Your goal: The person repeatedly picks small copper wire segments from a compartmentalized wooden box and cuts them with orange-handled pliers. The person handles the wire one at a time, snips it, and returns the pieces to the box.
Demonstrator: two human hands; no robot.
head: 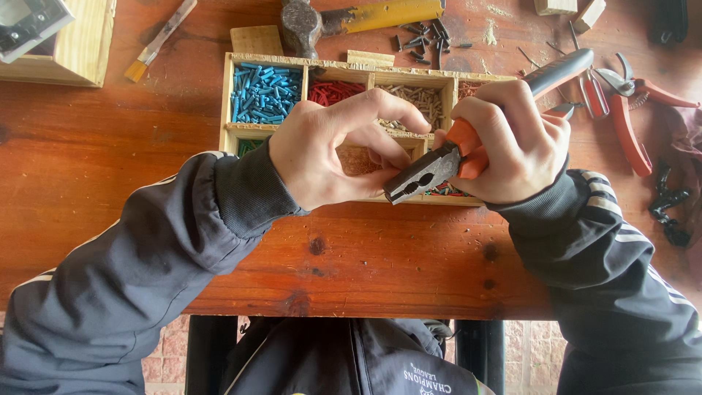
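My right hand [512, 143] grips a pair of pliers [431, 172] by its orange and black handles; the steel jaws point down-left and look nearly closed. My left hand [333, 150] is curled just left of the jaws, its fingertips close to the jaw tip; whether it pinches something small is hidden. Both hands hover over a wooden compartment box [228, 95] holding blue plugs [262, 91], red plugs [333, 91] and tan plugs [413, 96].
A hammer [344, 18] lies behind the box with dark nails [424, 36] beside it. Red-handled cutters [629, 110] rest at the right, a small brush [157, 40] and a wooden block [73, 44] at the left. The wooden table edge [365, 311] runs near me.
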